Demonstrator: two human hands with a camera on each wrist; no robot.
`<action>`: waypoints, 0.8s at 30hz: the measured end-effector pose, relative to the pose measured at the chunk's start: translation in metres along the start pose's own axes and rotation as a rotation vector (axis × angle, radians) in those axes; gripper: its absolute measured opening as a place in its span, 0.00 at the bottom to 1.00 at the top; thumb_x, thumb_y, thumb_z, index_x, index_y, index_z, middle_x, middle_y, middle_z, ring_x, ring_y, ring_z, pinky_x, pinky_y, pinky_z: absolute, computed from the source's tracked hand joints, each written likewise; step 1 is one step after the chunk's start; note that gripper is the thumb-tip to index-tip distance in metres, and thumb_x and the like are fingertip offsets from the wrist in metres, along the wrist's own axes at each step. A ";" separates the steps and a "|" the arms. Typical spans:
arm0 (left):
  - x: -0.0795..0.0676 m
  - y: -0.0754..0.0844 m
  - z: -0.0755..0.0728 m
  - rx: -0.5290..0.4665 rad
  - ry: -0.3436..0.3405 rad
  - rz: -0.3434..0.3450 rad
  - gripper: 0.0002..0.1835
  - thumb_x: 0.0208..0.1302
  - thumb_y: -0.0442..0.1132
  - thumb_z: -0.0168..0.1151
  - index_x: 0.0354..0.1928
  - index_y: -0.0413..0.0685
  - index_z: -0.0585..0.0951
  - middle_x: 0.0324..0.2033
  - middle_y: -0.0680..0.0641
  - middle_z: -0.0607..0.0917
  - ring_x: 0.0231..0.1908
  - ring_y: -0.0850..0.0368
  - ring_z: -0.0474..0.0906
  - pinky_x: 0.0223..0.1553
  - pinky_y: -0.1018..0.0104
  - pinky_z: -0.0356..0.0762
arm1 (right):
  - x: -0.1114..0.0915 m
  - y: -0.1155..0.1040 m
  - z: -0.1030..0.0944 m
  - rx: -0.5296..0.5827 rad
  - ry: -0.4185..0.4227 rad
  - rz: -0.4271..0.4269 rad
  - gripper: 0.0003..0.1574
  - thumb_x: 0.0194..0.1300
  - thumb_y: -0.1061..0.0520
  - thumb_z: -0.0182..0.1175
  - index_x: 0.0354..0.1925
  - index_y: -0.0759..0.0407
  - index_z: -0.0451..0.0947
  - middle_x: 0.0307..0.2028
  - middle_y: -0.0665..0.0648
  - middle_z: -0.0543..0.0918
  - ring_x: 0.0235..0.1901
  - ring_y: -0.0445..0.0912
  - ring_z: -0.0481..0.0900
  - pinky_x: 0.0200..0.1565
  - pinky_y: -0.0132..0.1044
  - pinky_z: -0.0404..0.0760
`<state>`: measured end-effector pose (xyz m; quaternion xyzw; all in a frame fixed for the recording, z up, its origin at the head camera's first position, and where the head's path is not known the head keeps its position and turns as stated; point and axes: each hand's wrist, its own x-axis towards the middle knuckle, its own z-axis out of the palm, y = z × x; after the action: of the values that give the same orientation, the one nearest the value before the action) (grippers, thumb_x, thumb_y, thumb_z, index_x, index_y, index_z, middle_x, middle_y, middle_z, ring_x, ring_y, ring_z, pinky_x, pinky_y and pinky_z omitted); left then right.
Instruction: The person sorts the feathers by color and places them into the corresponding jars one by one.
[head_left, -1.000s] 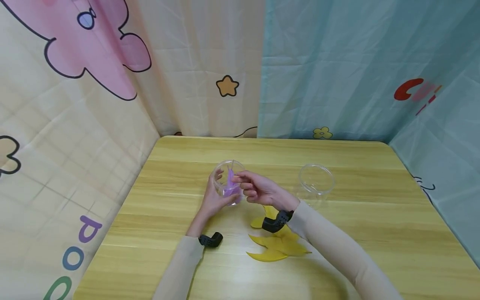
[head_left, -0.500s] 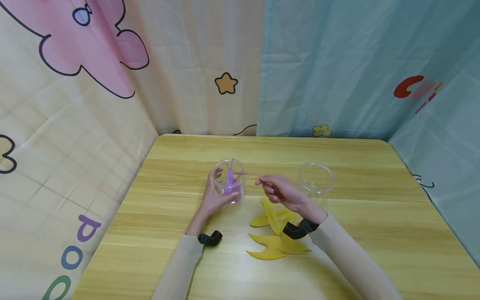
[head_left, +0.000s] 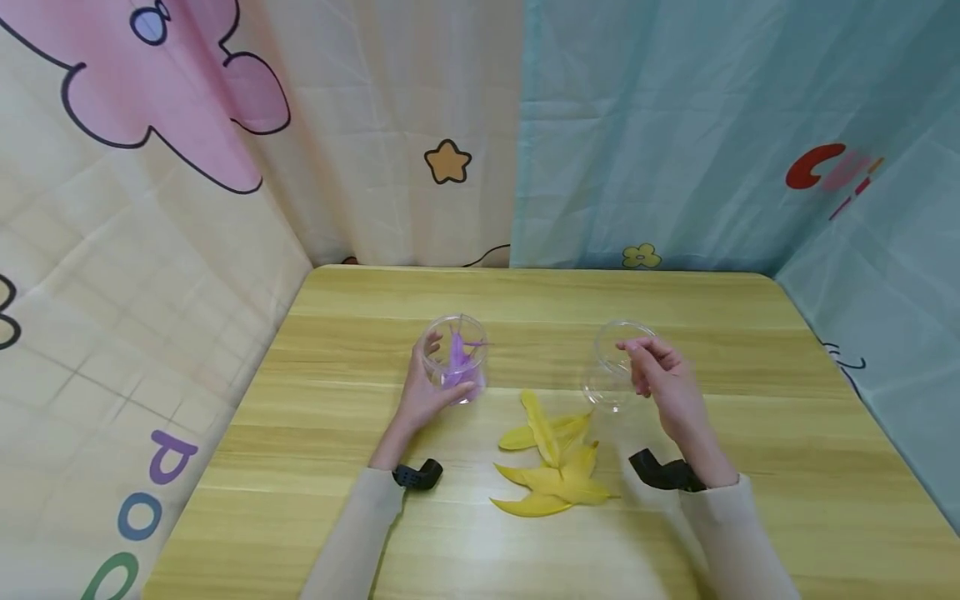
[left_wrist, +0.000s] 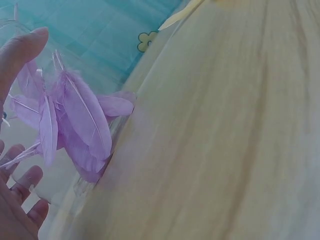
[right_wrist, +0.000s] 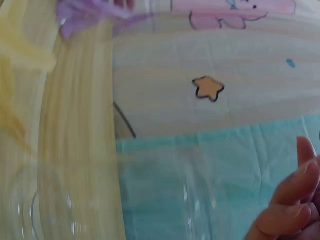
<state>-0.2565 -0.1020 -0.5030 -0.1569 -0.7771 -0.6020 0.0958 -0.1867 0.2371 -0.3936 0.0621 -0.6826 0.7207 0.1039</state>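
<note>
My left hand (head_left: 423,392) grips a clear plastic cup (head_left: 482,371) standing on the table, thumb at the near side and fingers around the far side. Inside it are several purple feathers (head_left: 458,362), quills pointing up, one leaning over the rim; the left wrist view has these feathers (left_wrist: 82,112) close up. My right hand (head_left: 669,383) hovers at the rim of a second clear cup (head_left: 607,396), fingers loosely bent with nothing between them. In the right wrist view the fingers (right_wrist: 287,212) appear apart from the cup wall. Several yellow feathers (head_left: 562,483) lie between the hands.
The light wood table (head_left: 360,333) ends at the back against a cream and teal curtain (head_left: 637,125). More printed curtain (head_left: 180,275) closes off the left side. Black camera mounts (head_left: 663,473) sit on both wrists.
My right hand has let go of a purple feather in the left cup and moved right to the second cup. The left hand keeps its grip on its cup.
</note>
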 end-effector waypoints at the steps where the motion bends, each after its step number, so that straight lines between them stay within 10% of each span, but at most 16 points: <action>1: 0.000 0.001 0.000 0.005 0.000 -0.006 0.59 0.41 0.39 0.80 0.73 0.52 0.51 0.67 0.46 0.60 0.64 0.47 0.57 0.60 0.43 0.60 | 0.000 0.002 -0.005 -0.049 0.083 -0.051 0.06 0.66 0.60 0.59 0.38 0.60 0.82 0.18 0.51 0.71 0.16 0.40 0.66 0.18 0.28 0.64; 6: -0.001 0.001 -0.001 0.013 -0.004 -0.019 0.58 0.42 0.42 0.79 0.72 0.56 0.51 0.67 0.47 0.61 0.64 0.48 0.57 0.60 0.41 0.59 | 0.003 0.020 -0.031 -0.379 0.277 -0.240 0.37 0.49 0.67 0.72 0.59 0.61 0.72 0.41 0.55 0.75 0.40 0.44 0.71 0.40 0.30 0.66; 12: -0.002 0.015 -0.003 0.013 -0.031 0.000 0.58 0.45 0.37 0.78 0.73 0.52 0.49 0.68 0.38 0.58 0.65 0.39 0.55 0.59 0.38 0.58 | 0.007 0.054 -0.058 -0.497 0.012 -0.119 0.76 0.41 0.67 0.77 0.74 0.51 0.37 0.69 0.65 0.52 0.66 0.59 0.51 0.62 0.56 0.53; 16: -0.005 0.033 -0.004 0.001 -0.048 0.006 0.57 0.45 0.34 0.76 0.73 0.43 0.49 0.67 0.35 0.58 0.64 0.35 0.55 0.59 0.37 0.58 | 0.008 0.072 -0.063 -0.436 -0.099 0.004 0.77 0.44 0.65 0.76 0.74 0.52 0.30 0.71 0.66 0.50 0.68 0.61 0.46 0.61 0.66 0.48; 24: -0.002 0.013 -0.004 0.002 -0.035 0.008 0.59 0.44 0.40 0.78 0.73 0.58 0.49 0.68 0.44 0.58 0.65 0.43 0.55 0.60 0.39 0.57 | 0.013 0.071 -0.054 -0.309 -0.148 0.076 0.67 0.47 0.68 0.73 0.72 0.59 0.38 0.68 0.68 0.54 0.66 0.67 0.49 0.59 0.67 0.51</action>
<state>-0.2498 -0.1031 -0.4907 -0.1703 -0.7788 -0.5978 0.0845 -0.2129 0.2882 -0.4627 0.0725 -0.7928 0.6041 0.0347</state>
